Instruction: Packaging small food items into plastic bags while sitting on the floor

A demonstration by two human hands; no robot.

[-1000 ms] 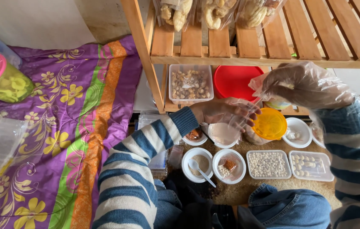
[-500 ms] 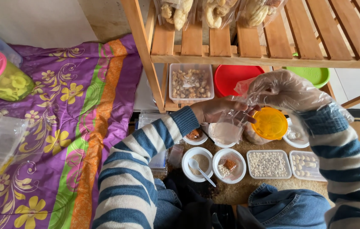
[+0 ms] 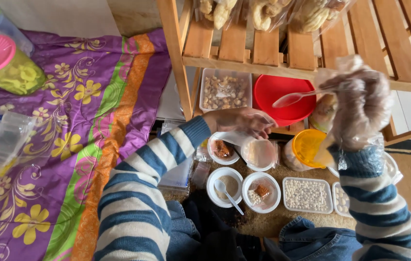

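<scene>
Cloth (image 3: 70, 145) in purple, patterned with yellow flowers and an orange stripe, covers the left. A wooden shelf (image 3: 263, 48) stands above small dishes on the floor. Under its board sit a clear box of nuts (image 3: 225, 92) and a red lid (image 3: 283, 96). The right hand (image 3: 360, 111) (wrapped in a thin plastic glove) is closed around a clear plastic spoon (image 3: 292, 98), raised in front of the red lid. The left hand (image 3: 242, 123), also gloved, grips a small clear bag (image 3: 259, 152) just above the white bowls. Nearby stand a jar with a yellow lid (image 3: 309, 147), a tray of white pellets (image 3: 307, 195) and a bowl with a spoon (image 3: 225, 186).
</scene>
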